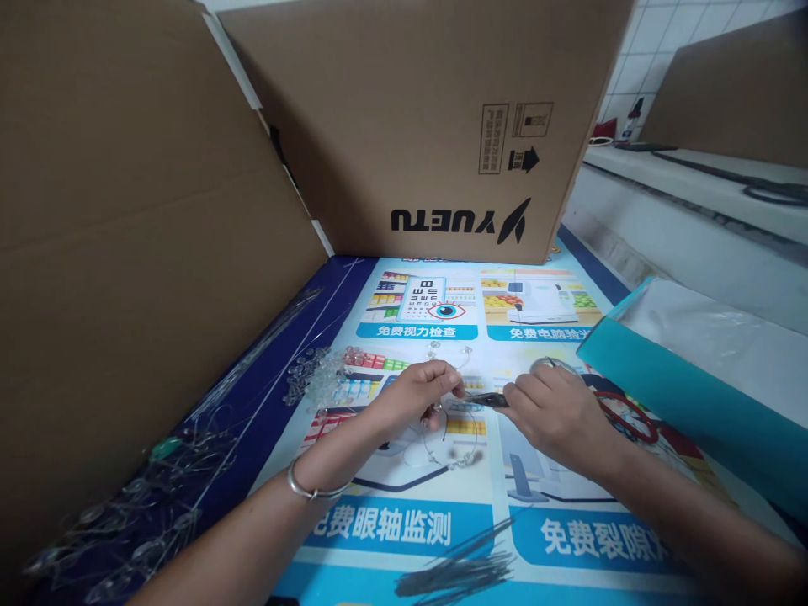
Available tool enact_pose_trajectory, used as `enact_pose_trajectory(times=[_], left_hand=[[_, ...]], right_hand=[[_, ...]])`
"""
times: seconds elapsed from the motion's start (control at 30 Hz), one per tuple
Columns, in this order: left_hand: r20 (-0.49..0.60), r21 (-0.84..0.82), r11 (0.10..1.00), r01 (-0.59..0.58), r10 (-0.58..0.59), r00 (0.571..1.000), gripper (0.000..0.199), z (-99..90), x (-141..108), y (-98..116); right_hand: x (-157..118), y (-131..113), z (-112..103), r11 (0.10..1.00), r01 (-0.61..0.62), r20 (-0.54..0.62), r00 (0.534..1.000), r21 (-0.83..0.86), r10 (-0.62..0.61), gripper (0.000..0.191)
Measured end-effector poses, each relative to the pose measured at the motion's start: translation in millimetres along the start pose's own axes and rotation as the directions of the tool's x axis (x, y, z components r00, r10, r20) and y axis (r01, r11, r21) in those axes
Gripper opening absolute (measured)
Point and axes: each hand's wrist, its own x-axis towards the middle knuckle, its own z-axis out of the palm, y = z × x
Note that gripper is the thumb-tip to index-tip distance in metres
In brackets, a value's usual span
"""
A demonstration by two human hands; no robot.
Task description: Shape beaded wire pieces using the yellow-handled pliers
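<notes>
My left hand [420, 391] pinches a thin wire strung with clear beads [464, 461], which curves down below the fingers and also shows above them. In my right hand [559, 412] is a pair of pliers [489, 400]. Its dark jaws point left and meet the work at my left fingertips; whether they grip the wire is too small to tell. Left of my left hand lies a loose pile of clear beads [325, 380]. A bundle of straight dark wires [458, 568] rests on the printed sheet [498, 471] near the front.
Cardboard panels [379, 126] stand at the back and left. Tangled wires with clear beads [139, 505] lie along the left edge. To the right sit a teal box [682, 396] and a red ring-shaped object [635, 418]. A round, shiny dish [555, 365] is partly hidden behind my right hand.
</notes>
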Motion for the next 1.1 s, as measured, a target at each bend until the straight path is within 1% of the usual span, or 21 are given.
enact_pose_trajectory(times=[0.3, 0.4, 0.6, 0.7, 0.8, 0.97, 1.1], left_hand=[[0.03, 0.059, 0.998, -0.029, 0.027, 0.999, 0.035, -3.8, 1, -1], [0.059, 0.065, 0.998, -0.024, 0.02, 0.998, 0.035, -4.5, 1, -3], [0.122, 0.069, 0.997, -0.035, 0.027, 0.992, 0.029, -4.1, 1, -4], [0.155, 0.073, 0.996, -0.046, 0.034, 0.987, 0.028, -3.8, 1, -3], [0.191, 0.073, 0.994, -0.076, 0.061, 0.98, 0.028, -3.8, 0, -3], [0.193, 0.059, 0.991, -0.116, 0.103, 0.976, 0.027, -3.4, 0, -4], [0.201, 0.044, 0.993, -0.105, 0.094, 0.975, 0.023, -1.2, 1, -3]], right_hand=[[-2, 7, -2, 0.999, 0.013, 0.054, 0.998, 0.037, -0.015, 0.021], [-1, 10, -3, 0.999, -0.006, 0.062, 0.998, 0.032, 0.004, 0.022], [1, 11, -5, 0.999, -0.025, 0.049, 0.999, 0.033, 0.023, 0.023], [1, 10, -6, 0.998, -0.042, 0.044, 0.998, 0.041, 0.04, 0.023], [1, 8, -8, 0.997, -0.062, 0.063, 0.996, 0.048, 0.059, 0.025], [1, 5, -9, 0.993, -0.116, 0.092, 0.989, 0.035, 0.113, 0.027], [2, 3, -10, 0.989, -0.145, 0.11, 0.984, 0.04, 0.14, 0.027]])
